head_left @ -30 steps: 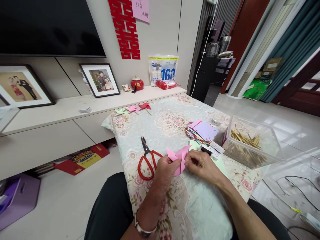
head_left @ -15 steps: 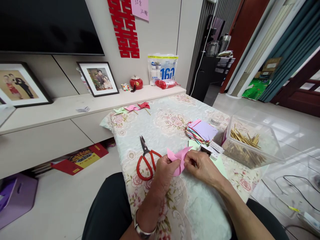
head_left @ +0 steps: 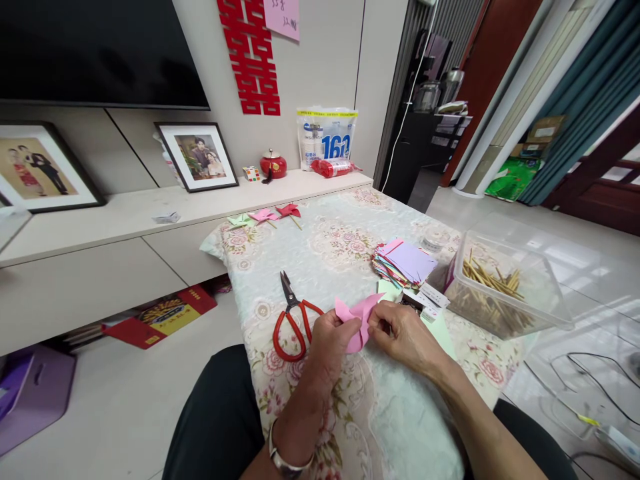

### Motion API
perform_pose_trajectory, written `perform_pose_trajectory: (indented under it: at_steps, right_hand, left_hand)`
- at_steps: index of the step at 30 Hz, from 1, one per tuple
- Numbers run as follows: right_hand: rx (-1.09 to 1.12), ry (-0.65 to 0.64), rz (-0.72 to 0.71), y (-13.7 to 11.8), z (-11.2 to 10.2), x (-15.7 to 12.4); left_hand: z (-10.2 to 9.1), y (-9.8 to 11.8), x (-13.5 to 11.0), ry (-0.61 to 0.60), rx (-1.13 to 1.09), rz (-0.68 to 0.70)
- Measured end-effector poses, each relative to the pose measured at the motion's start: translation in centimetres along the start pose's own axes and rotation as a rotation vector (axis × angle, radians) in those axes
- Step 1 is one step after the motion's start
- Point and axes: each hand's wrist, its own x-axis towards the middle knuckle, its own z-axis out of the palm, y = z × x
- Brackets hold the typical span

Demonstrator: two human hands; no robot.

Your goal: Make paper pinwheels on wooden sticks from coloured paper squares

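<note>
A pink paper pinwheel (head_left: 356,312), its corners folded inward, is between my hands above the near part of the table. My left hand (head_left: 334,340) pinches its left side, the thumb pressing near the middle. Against its right edge, my right hand (head_left: 403,333) is closed in a pinch; whether anything small is also between those fingertips is hidden. Scissors (head_left: 291,303) with red handles lie just left of my left hand, blades pointing away. Beyond my right hand is a stack of coloured paper squares (head_left: 403,260), with pale green sheets (head_left: 440,331) near my wrist.
A clear plastic bin (head_left: 545,313) of thin wooden sticks (head_left: 493,280) stands at the table's right. Finished-looking pinwheels, green (head_left: 241,221), pink (head_left: 264,215) and red (head_left: 289,211), lie at the far left edge. A tape roll (head_left: 434,241) sits behind the bin.
</note>
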Motion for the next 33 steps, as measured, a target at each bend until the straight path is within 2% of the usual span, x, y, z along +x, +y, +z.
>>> perform_pose_trajectory:
  at_steps: [19,27,33]
  right_hand:
    - [0.378,-0.024,0.081,0.78,0.32,0.02]
    - [0.228,0.000,0.049,0.77,0.25,0.21]
    - [0.220,-0.017,0.066,0.93,0.38,0.30]
  left_hand:
    - [-0.10,-0.11,0.08,-0.027,-0.033,-0.001]
    - [-0.21,0.28,-0.11,-0.053,0.028,-0.001]
    - [-0.43,-0.23,0.12,-0.111,-0.013,-0.007]
